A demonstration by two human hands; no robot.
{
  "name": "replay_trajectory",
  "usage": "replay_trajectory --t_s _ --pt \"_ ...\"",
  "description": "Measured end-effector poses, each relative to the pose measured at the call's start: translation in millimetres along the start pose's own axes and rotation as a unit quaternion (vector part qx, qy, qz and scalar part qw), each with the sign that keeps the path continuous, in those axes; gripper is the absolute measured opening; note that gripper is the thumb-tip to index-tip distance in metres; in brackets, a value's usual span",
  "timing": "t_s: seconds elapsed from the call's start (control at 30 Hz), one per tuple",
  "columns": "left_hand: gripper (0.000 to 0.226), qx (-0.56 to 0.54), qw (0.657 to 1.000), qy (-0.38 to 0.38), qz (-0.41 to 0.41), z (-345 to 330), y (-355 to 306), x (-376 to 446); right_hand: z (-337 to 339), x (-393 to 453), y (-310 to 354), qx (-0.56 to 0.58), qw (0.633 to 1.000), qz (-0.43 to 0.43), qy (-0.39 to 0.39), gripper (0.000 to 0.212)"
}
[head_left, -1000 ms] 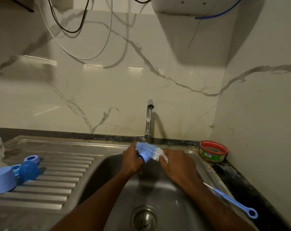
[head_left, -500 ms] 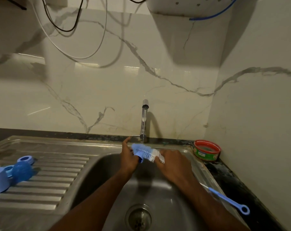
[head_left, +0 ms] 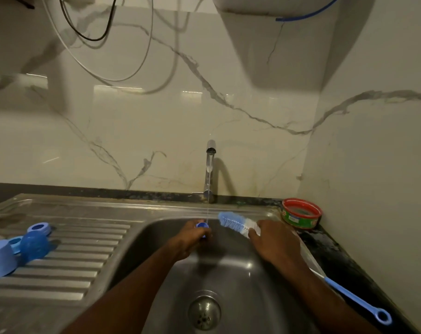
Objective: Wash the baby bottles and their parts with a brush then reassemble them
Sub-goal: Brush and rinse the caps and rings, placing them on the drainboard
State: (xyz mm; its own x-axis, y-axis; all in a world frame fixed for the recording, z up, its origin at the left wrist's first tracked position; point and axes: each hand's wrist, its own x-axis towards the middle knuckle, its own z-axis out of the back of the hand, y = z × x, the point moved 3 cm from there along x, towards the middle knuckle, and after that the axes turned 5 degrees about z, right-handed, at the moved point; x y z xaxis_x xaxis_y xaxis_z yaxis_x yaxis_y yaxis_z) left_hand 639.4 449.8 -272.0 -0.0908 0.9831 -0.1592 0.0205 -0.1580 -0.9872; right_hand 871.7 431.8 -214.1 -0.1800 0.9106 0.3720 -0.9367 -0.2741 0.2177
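Now rinsing: small blue part (head_left: 202, 225) gripped in left hand (head_left: 189, 239), under the tap's stream.
Just right of it, apart: brush (head_left: 238, 224) clasped by right hand (head_left: 275, 242), bristles pointing left toward the part.

You see a dim, soft frame: glare streaks the wall above the tap (head_left: 210, 169), edges bow outward.

No readable text anywhere in my view. Only candidate is the red-rimmed tin (head_left: 301, 213) at the back right corner of the tabletop: it has a green band with a small white label patch, but the print is too small and blurred to make out. No brands, numbers or signs legible.
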Motion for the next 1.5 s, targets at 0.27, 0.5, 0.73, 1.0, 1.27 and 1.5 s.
replay_trajectory --t_s 0.27,0.5,0.73,1.0,1.27,1.5 --pt "0.038 0.103 0.991 0.020 -0.079 9.0 -2.8 -10.3 -7.6 -2.3 -4.7 -0.006 1.000 0.003 0.027 0.041" --pt "0.039 0.585 0.786 -0.084 -0.183 16.3 -4.5 -14.6 -6.6 -5.6 -5.6 -0.021 0.999 0.017 0.037 0.037" --pt "0.051 0.697 0.665 -0.184 -0.195 16.9 -6.3 -28.6 12.7 0.7 -7.2 -0.098 0.993 0.057 -0.021 0.026" --pt "0.043 0.481 0.814 -0.084 -0.314 26.6 -13.5 -30.2 6.6 -1.0 5.1 -0.020 0.992 0.120 -0.027 0.045" --pt "0.045 0.466 0.772 -0.148 -0.407 36.2 -29.5 -24.7 6.1 -6.0 40.4 -0.037 0.966 0.255 -0.012 0.043" --pt "0.069 0.390 0.867 -0.055 -0.307 39.4 1.4 -8.4 0.0 -12.2 62.9 -0.077 0.972 0.220 -0.023 0.039"
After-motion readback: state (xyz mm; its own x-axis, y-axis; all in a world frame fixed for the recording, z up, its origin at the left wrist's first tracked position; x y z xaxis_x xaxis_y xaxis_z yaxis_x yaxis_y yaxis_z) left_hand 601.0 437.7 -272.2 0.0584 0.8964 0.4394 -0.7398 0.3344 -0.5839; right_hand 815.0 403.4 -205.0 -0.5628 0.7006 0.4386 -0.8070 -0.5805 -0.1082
